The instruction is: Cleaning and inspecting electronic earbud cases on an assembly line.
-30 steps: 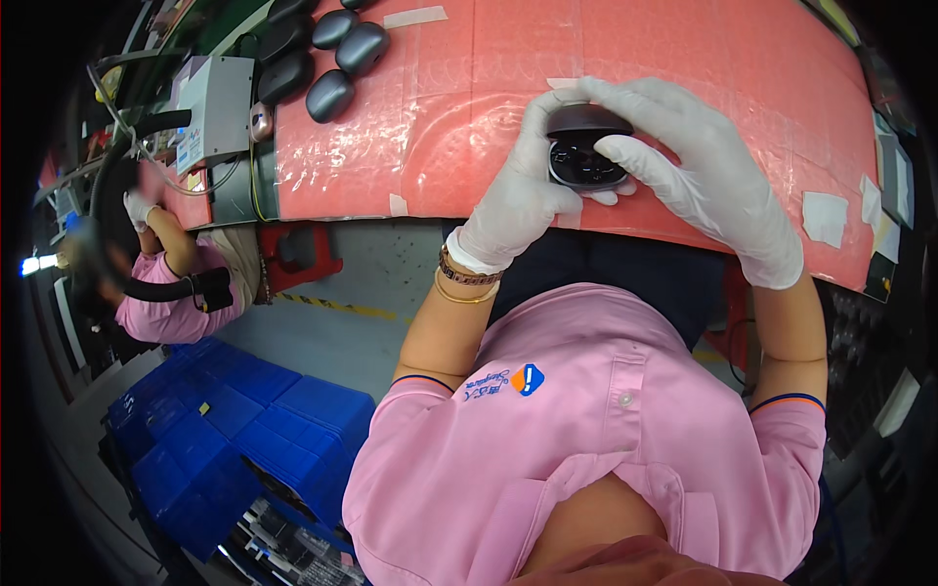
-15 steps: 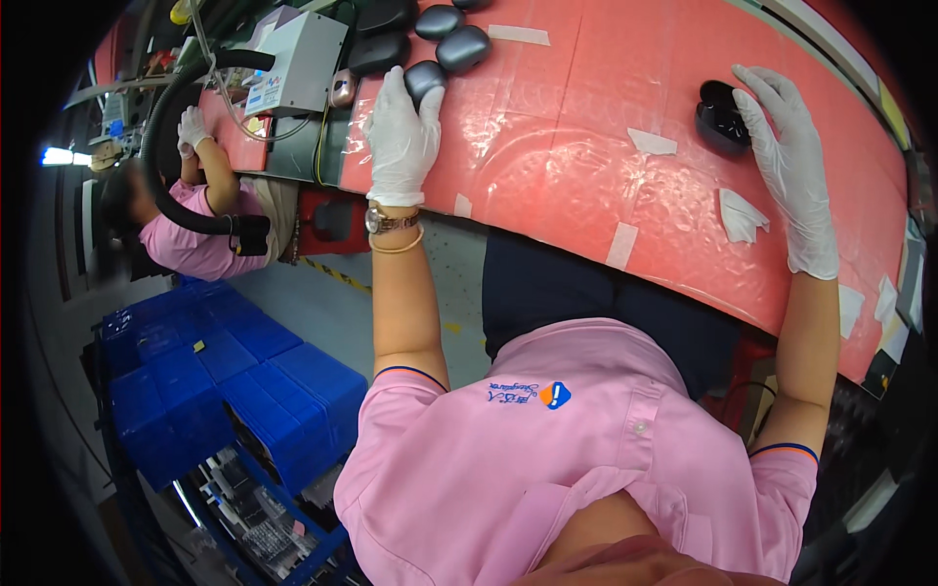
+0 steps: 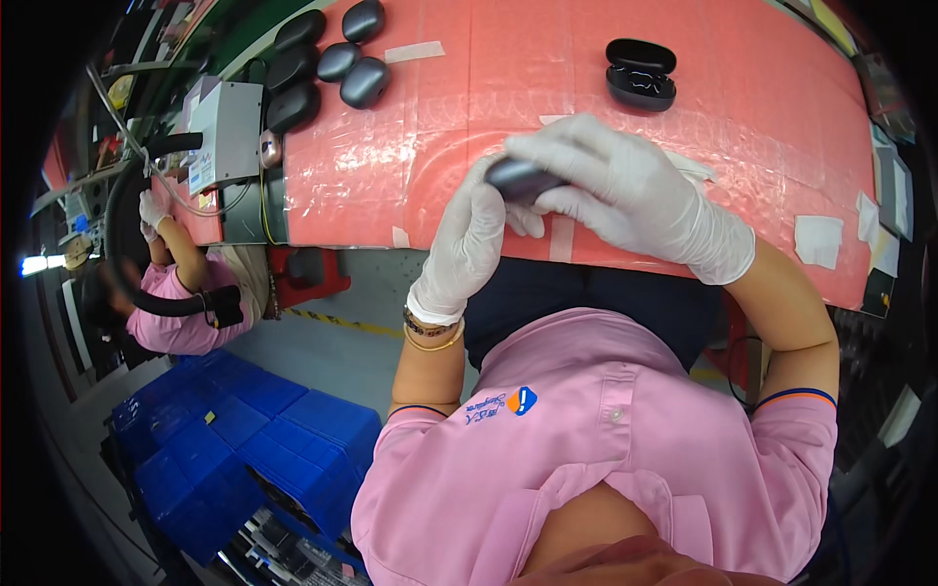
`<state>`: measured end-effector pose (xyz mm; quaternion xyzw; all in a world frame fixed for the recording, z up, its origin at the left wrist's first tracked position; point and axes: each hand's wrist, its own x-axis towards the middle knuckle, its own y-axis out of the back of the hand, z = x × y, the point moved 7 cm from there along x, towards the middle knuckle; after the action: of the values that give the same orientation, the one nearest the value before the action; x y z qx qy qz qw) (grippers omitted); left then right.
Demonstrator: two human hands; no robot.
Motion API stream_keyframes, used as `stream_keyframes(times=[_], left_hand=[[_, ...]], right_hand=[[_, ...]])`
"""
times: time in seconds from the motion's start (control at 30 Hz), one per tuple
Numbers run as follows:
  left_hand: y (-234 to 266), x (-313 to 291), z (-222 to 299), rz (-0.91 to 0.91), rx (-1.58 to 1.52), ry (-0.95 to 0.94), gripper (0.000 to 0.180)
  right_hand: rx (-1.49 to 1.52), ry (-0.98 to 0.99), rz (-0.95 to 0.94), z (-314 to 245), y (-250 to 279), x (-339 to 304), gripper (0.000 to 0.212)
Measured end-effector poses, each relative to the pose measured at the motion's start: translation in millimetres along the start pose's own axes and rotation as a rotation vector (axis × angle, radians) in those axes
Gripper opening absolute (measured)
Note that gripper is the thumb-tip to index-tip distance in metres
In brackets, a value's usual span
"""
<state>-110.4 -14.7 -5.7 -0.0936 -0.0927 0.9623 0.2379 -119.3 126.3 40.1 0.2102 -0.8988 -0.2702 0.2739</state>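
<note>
Over the near part of the red-covered bench, both my white-gloved hands hold one glossy dark blue-grey earbud charging case (image 3: 523,182). My left hand (image 3: 463,239) grips its left end, while the fingers of my right hand (image 3: 630,193) close on it from the right. The case is slightly blurred, and fingers cover part of it; its lid seems closed. Beyond my right hand, a black earbud case (image 3: 642,90) stands open on the bench, its lid tilted back. To the far left sit several closed cases, among them a blue-grey case (image 3: 365,82) and a black case (image 3: 293,105).
Pale tape (image 3: 414,51) and a white paper scrap (image 3: 819,240) are on the red bench cover (image 3: 508,68). At left stand a grey box-shaped device (image 3: 231,132) and a black hose (image 3: 115,244). Another person (image 3: 186,303) works there. Blue bins (image 3: 313,430) stand behind.
My left hand has brought a blue-grey case from the group toward me. My right hand has left the open black case and joined on the held one. The view has shifted.
</note>
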Motion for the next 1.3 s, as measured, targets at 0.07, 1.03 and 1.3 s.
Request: stream_keyframes(times=[0.07, 1.03, 1.3], left_hand=[[-8.3, 4.2, -6.5, 0.01, -0.01, 0.001, 0.039], [-19.2, 8.9, -11.2, -0.068, 0.094, -0.071, 0.029], [-34.8, 10.0, -8.3, -0.166, -0.212, -0.002, 0.082]], right_hand=[[0.095, -0.088, 0.072, 8.9, 5.3, -4.8, 0.049], [0.745, -0.657, -0.01, 55.0, -4.7, -16.9, 0.046], [0.953, -0.69, 0.002, 40.0, -8.8, -13.5, 0.045]])
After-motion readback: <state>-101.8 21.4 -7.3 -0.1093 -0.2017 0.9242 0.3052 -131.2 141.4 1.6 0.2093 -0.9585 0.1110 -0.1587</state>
